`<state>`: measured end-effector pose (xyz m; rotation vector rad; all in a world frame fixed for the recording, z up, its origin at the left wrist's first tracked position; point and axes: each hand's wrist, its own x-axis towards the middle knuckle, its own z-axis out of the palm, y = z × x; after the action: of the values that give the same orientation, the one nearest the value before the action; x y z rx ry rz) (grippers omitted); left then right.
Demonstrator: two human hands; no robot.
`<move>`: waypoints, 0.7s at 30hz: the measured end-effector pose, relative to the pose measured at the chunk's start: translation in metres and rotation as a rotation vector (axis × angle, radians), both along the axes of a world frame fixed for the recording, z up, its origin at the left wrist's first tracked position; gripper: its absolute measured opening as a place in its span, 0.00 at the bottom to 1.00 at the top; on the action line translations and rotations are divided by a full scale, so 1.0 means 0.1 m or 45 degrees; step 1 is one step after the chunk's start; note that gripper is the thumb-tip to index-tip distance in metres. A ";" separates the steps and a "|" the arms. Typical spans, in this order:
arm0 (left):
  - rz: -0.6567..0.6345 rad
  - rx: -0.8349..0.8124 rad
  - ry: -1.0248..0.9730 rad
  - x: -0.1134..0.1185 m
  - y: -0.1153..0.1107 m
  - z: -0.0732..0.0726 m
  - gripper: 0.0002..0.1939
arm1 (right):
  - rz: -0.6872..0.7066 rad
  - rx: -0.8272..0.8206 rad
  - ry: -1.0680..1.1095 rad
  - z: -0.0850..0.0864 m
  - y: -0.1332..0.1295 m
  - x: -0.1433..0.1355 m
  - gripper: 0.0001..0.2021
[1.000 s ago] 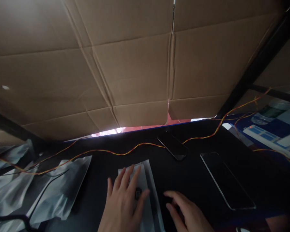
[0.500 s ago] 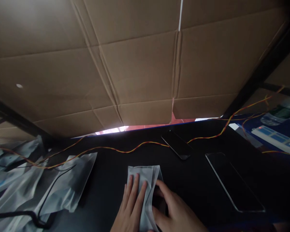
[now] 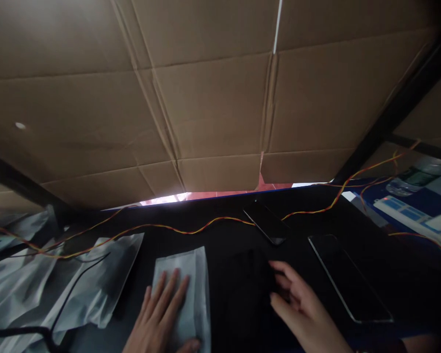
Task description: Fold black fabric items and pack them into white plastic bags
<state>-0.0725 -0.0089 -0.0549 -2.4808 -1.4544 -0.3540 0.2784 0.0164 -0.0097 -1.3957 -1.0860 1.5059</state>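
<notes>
My left hand (image 3: 161, 311) lies with fingers spread on a frosted plastic bag (image 3: 200, 294), which is flat on the black tabletop. My right hand (image 3: 297, 304) is to the right of the bag, thumb and fingers curled at the right edge of a dark, flat item (image 3: 248, 289). That item is black on black, so its kind and outline are hard to make out. Between the dark item and the bag there is a narrow gap. Right of my right hand lies a phone-like black slab with a pale rim (image 3: 349, 279), and beyond the hand a smaller black slab (image 3: 266, 223).
More frosted plastic bags (image 3: 99, 284) and a black cable (image 3: 18, 333) lie on the left. A twisted red-yellow wire (image 3: 206, 226) crosses the table (image 3: 191, 211). Cardboard (image 3: 213, 108) stands behind. A bottle (image 3: 407, 181) and a white-and-blue strip (image 3: 411, 215) are at right.
My left hand and the bag have moved left. My right hand has moved right with the dark item, which is now apart from the bag. The view has shifted slightly.
</notes>
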 end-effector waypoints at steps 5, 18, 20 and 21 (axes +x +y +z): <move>0.116 -0.034 0.001 -0.71 -0.04 -0.06 0.44 | -0.181 0.363 -0.631 -0.22 -0.09 0.45 0.29; 0.248 0.147 -0.137 -0.54 0.02 -0.12 0.37 | -0.336 0.630 -1.188 -0.32 0.01 0.18 0.20; 0.154 0.197 -0.192 -0.32 -0.01 -0.05 0.37 | -0.412 0.738 -1.166 -0.24 0.03 0.15 0.15; 0.106 0.211 -0.227 -0.19 -0.04 -0.01 0.36 | -0.457 0.815 -1.163 -0.18 0.03 0.11 0.13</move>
<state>-0.0916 -0.0124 -0.0554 -2.2996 -1.5217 -0.6655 0.2891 0.0189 -0.0275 -1.6791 -1.5463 0.1534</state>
